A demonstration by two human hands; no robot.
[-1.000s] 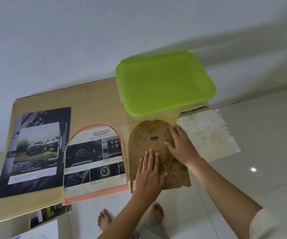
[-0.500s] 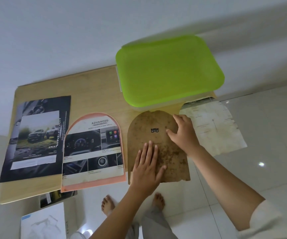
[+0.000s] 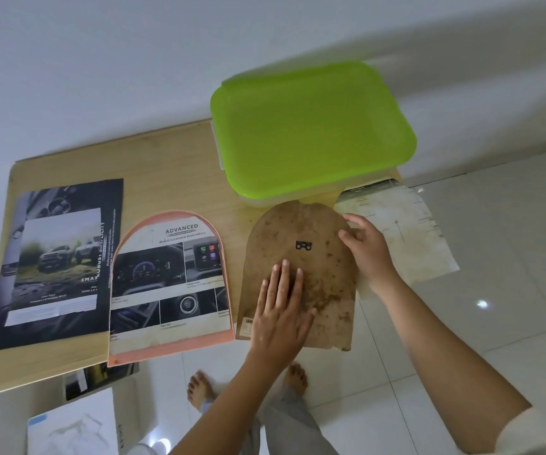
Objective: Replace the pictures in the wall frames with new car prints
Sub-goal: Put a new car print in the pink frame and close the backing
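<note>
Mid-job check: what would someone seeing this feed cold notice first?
The bright green lidded box at the far right of the table grabs the eye. In front of it lies a brown arched backing board, left hand flat on it, right hand at its right edge. Beside it, left, an arched pink frame shows a car-interior print.
</note>
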